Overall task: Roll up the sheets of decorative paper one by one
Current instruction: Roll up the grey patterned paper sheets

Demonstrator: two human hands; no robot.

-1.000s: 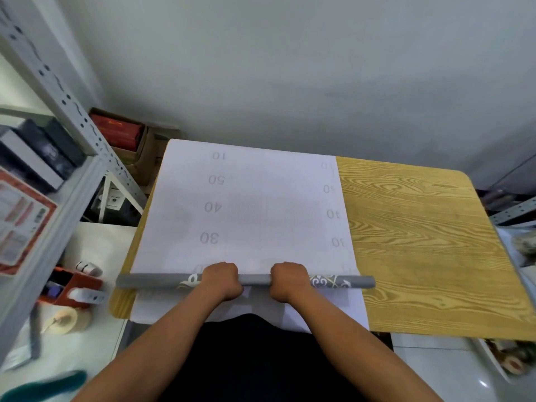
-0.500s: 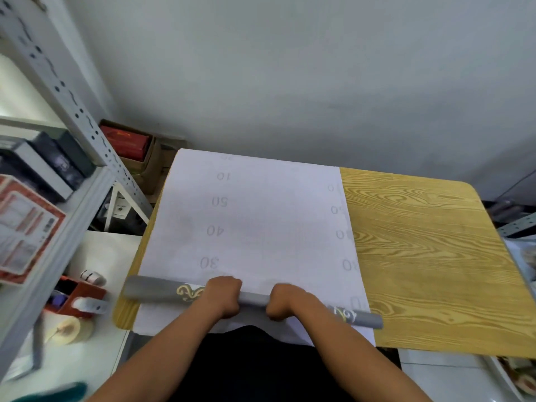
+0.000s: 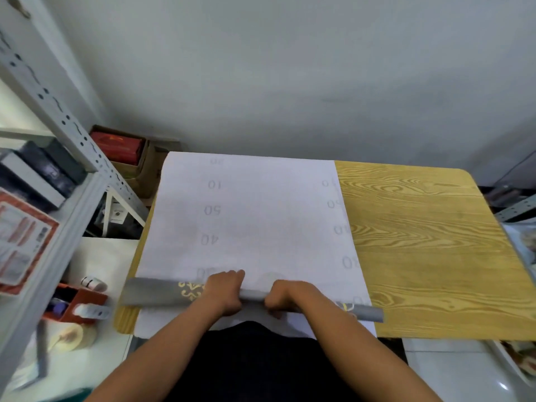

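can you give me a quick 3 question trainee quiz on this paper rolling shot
1. True or false: both hands grip the grey roll.
2. Which side of the wooden table does the white sheet cover? A) left B) right C) all of it
3. Fill in: the roll's wider-looking end lies on the person's ____ side.

Key:
1. True: left hand and right hand both curl round it.
2. A
3. left

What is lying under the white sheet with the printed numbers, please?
The wooden table lies under the white sheet; its bare right half shows. Anything else beneath is covered.
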